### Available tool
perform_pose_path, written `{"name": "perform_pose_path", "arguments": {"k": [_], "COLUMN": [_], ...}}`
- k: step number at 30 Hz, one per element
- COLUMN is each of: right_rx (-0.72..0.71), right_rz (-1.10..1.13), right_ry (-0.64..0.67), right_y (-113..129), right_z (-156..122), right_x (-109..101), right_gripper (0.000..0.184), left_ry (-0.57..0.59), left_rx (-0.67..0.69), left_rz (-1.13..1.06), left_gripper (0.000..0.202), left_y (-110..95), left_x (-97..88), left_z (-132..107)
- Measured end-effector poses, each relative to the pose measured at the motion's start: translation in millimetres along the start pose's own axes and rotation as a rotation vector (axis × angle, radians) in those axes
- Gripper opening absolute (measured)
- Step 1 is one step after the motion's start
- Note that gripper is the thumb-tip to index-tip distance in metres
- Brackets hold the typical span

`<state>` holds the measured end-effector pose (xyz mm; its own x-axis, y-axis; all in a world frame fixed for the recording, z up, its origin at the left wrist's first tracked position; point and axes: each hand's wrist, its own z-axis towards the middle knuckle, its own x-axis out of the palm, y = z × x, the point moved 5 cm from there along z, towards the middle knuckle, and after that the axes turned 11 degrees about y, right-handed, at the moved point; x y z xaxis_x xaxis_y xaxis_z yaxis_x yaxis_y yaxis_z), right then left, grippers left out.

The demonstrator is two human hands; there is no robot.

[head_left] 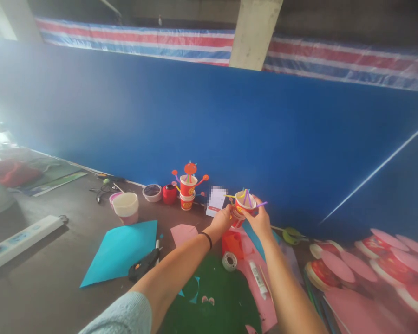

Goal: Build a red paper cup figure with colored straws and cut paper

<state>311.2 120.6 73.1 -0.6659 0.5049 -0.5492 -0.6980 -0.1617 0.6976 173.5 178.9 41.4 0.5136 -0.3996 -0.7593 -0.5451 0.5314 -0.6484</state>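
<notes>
Head view shows both hands raised just right of centre frame. The left hand (pixel 223 218) and the right hand (pixel 261 221) are each clasped on opposite sides of a red paper cup (pixel 245 205) with coloured straws (pixel 246 195) poking from its mouth, held above the table (pixel 55 287) before the blue wall (pixel 230 130). Left of it a stacked cup figure (pixel 188 186) stands by the wall, while a tape roll (pixel 229 261), a glue gun (pixel 144 265) and a cyan sheet (pixel 121 250) lie lower in the frame.
</notes>
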Motion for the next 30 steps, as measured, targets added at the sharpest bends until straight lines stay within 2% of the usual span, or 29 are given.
{"name": "perform_pose_path", "arguments": {"k": [8,15,17,22,27,30], "right_rx": [0.053,0.126,0.138,0.195,0.278,0.32], "right_rz": [-0.006,0.066,0.091,0.107,0.088,0.081], "right_ry": [0.049,0.155,0.162,0.078,-0.048,-0.091], "right_y": [-6,-12,-15,-25,-31,-26], "right_z": [0,5,5,-3,-20,-43], "right_x": [0,-2,-2,-6,-18,-31], "right_gripper": [0.059,0.05,0.052,0.069,0.067,0.064], "left_ry": [-0.008,0.053,0.071,0.092,0.114,0.142], "left_rx": [-0.039,-0.06,-0.064,-0.049,-0.024,0.0], "left_rz": [-0.003,0.012,0.015,0.031,0.063,0.092], "left_gripper": [0.033,0.043,0.046,0.048,0.054,0.05], "left_y": [-7,-13,-13,-10,-13,-18], "left_x": [-3.4,-0.9,1.6,4.3,-6.9,-20.8], "left_z": [-4,-6,-6,-6,-9,-18]}}
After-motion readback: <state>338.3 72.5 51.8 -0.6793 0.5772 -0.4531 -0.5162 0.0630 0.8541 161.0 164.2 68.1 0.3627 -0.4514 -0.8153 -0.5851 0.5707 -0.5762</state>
